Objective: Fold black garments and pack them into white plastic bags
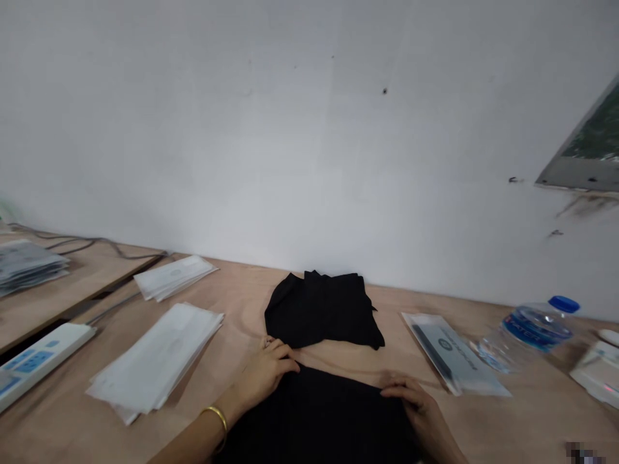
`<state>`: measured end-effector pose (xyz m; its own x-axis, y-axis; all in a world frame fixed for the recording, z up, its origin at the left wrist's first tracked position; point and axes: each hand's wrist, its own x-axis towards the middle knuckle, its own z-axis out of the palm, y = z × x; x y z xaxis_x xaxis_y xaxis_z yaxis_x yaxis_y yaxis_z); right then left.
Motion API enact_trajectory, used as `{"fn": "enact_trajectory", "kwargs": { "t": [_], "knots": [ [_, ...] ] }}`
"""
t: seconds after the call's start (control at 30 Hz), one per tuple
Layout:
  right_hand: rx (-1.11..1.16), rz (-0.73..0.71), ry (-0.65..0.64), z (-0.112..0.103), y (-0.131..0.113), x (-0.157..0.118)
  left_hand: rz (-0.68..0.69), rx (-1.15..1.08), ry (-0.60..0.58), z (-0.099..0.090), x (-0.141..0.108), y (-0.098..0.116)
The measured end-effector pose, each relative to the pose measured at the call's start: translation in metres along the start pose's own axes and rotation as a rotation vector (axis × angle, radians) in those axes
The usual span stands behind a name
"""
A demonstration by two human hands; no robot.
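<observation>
A black cloth (338, 419) lies on the table close to me, its lower part cut off by the frame. At its far left corner, my left hand (271, 374) pinches the edge between thumb and fingers; a gold bangle is on the wrist. My right hand (411, 399) grips the far right corner with bent fingers, the thumb partly hidden. Just beyond, near the wall, rests a second black cloth (322, 309), loosely bunched and touched by neither hand.
On the left lie white plastic bags (159, 361), more bags (176, 276) and a power strip (43, 361). To the right are a printed bag with something dark inside (449, 354), a water bottle (529, 335) and a white device (599, 370). A wall (290, 161) closes the back.
</observation>
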<state>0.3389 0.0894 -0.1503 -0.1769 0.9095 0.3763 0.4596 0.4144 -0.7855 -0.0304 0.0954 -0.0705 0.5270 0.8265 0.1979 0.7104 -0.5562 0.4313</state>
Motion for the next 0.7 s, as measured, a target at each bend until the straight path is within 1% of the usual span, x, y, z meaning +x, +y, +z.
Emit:
{"fn": "enact_trajectory", "kwargs": {
  "t": [0.07,0.13,0.2,0.23,0.3,0.33,0.37,0.43,0.47,0.53,0.63,0.7],
  "knots": [
    [-0.045,-0.004,0.013,-0.007,-0.003,-0.004,0.057,0.071,0.004,-0.006,-0.007,0.001],
    [-0.157,0.003,0.074,-0.012,-0.009,-0.008,0.093,0.144,0.021,-0.011,-0.012,0.006],
    [-0.312,0.004,0.146,-0.008,-0.022,-0.009,0.107,0.168,0.043,-0.013,-0.013,0.018],
    [-0.382,-0.007,0.163,0.000,-0.033,-0.007,0.114,0.162,0.054,-0.011,-0.011,0.026],
    [-0.477,-0.024,0.138,0.027,-0.060,-0.003,0.125,0.145,0.054,-0.004,-0.005,0.044],
    [-0.512,-0.056,0.069,0.043,-0.074,-0.001,0.121,0.141,0.038,0.001,-0.002,0.052],
    [-0.550,-0.077,-0.027,0.060,-0.086,0.001,0.107,0.142,0.005,0.007,0.000,0.058],
    [-0.622,-0.074,-0.177,0.086,-0.101,0.001,0.053,0.154,-0.088,0.019,0.000,0.063],
    [-0.657,-0.042,-0.220,0.092,-0.102,-0.002,0.026,0.161,-0.130,0.023,-0.002,0.062],
    [-0.730,0.055,-0.237,0.093,-0.096,-0.013,-0.018,0.172,-0.176,0.028,-0.009,0.057],
    [-0.844,0.208,-0.179,0.079,-0.076,-0.033,-0.040,0.176,-0.187,0.030,-0.017,0.049],
    [-0.901,0.268,-0.151,0.071,-0.066,-0.041,-0.046,0.172,-0.186,0.030,-0.017,0.047]
  ]
}}
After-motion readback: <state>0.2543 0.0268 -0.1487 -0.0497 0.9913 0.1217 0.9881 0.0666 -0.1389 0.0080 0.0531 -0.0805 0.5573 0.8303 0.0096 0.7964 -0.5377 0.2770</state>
